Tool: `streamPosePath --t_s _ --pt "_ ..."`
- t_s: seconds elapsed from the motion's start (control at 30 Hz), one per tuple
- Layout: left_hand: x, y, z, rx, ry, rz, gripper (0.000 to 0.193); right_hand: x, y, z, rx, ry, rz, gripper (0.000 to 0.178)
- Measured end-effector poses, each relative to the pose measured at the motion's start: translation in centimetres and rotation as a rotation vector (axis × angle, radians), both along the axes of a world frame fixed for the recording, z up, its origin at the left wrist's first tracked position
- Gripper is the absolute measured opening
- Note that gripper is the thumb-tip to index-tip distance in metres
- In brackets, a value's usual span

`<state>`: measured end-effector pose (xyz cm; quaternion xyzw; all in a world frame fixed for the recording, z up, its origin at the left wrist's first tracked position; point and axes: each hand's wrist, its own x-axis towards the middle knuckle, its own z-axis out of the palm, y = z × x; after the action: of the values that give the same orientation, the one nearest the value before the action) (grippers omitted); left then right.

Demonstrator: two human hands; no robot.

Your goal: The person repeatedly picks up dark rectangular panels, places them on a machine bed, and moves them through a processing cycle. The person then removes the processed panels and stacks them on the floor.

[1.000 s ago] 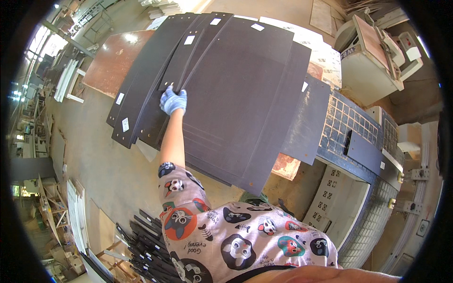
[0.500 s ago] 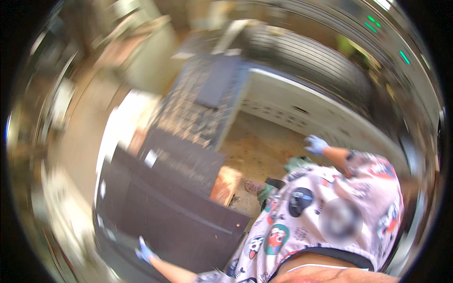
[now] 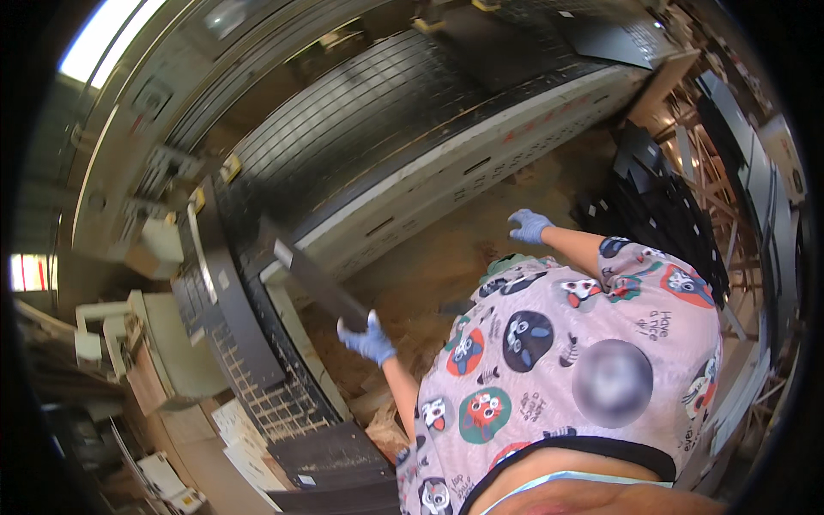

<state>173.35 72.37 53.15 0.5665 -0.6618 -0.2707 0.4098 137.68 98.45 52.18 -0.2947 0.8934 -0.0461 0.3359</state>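
Observation:
My left hand (image 3: 369,341), in a blue-violet glove, grips the near end of a narrow dark board (image 3: 316,279) with a small white label near its far end. The board slants up and to the left, past the corner of the machine bed, and is slightly blurred. My right hand (image 3: 530,227), gloved the same way, hangs over the floor in front of the long machine with nothing in it. Its fingers are loosely bent and apart.
A long machine with a black gridded bed (image 3: 343,129) and pale side runs across the far side. Another dark panel (image 3: 243,296) lies on the left slatted table. Dark boards (image 3: 657,206) are stacked at the right, beside a rack. Brown dust covers the floor (image 3: 429,257).
My view has swung toward the long machine and the right-hand stacks. My left hand, earlier open over large dark panels, now holds a narrow board. My right hand remains empty.

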Motion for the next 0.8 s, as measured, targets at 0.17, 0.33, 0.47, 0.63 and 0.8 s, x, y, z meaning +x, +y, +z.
streamPosePath --t_s 0.17,0.33,0.47,0.63,0.8 --pt "-19.0 -5.0 -0.3 -0.033 -0.082 -0.185 0.078 -10.4 0.1 -0.8 -0.224 0.155 -0.252 0.052" --pt "-30.2 -4.8 0.2 0.122 -0.552 -0.193 0.094 -17.9 -6.2 1.5 -0.297 0.418 -0.338 0.056" --pt "-36.2 -4.6 0.1 0.265 -0.628 -0.303 0.090 -25.9 -12.5 4.6 -0.206 0.524 -0.332 0.053" --pt "-31.0 -4.5 1.0 0.052 -0.612 -0.420 0.083 -24.5 -15.2 6.0 0.023 0.553 -0.366 0.063" --pt "-38.3 -6.8 4.6 0.007 -0.555 -0.623 0.076 -29.2 -14.7 5.9 -0.065 0.496 -0.349 0.063"
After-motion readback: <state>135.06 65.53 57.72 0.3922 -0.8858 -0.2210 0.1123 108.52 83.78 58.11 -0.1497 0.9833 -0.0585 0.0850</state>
